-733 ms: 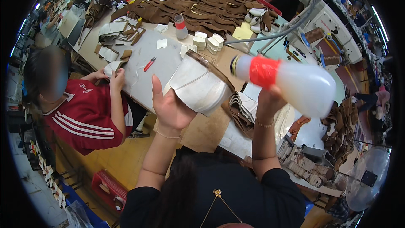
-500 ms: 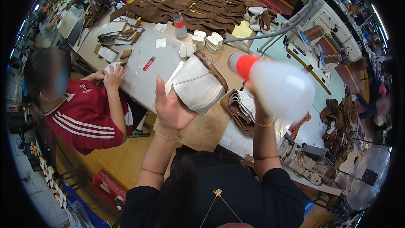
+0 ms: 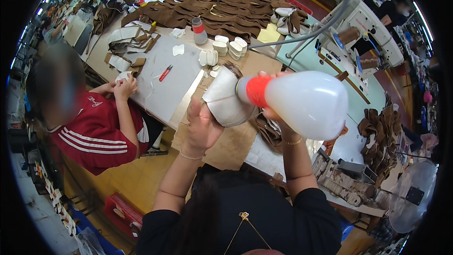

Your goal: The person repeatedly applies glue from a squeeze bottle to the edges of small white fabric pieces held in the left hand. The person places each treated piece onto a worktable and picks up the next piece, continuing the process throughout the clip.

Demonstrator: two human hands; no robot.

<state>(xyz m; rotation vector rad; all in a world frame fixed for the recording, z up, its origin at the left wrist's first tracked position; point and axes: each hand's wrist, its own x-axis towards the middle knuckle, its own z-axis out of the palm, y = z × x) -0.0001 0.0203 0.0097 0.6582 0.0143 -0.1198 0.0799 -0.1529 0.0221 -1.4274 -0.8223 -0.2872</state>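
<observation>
Workshop setting: a long desk point(image 3: 222, 146) runs diagonally through the view, covered with cut material. At its near edge the left hand point(image 3: 200, 125) supports a pale curved shoe-upper piece point(image 3: 226, 99) from below, grip closed around its lower edge, holding it above the desk and tilted toward the person. The right hand point(image 3: 278, 118) holds a white squeeze bottle point(image 3: 306, 104) with a red collar, grip wrapped under the bottle body; the nozzle end points left and appears to meet the upper piece, though the contact point itself is hidden. Just below the piece lie brown leather strips point(image 3: 266, 132). Farther along the desk sit small white cut parts point(image 3: 229, 47), a red-handled tool point(image 3: 165, 72), a small red-capped container point(image 3: 198, 30) and a spread of brown leather pieces point(image 3: 222, 12). A co-worker in a red top point(image 3: 94, 132) works at the left; a sewing machine point(image 3: 373, 28) stands at the right. Risk assessment: excess squeeze pressure would likely flood the piece and drip onto the strips beneath; a loose left grip could let the piece rotate away from the nozzle.
</observation>
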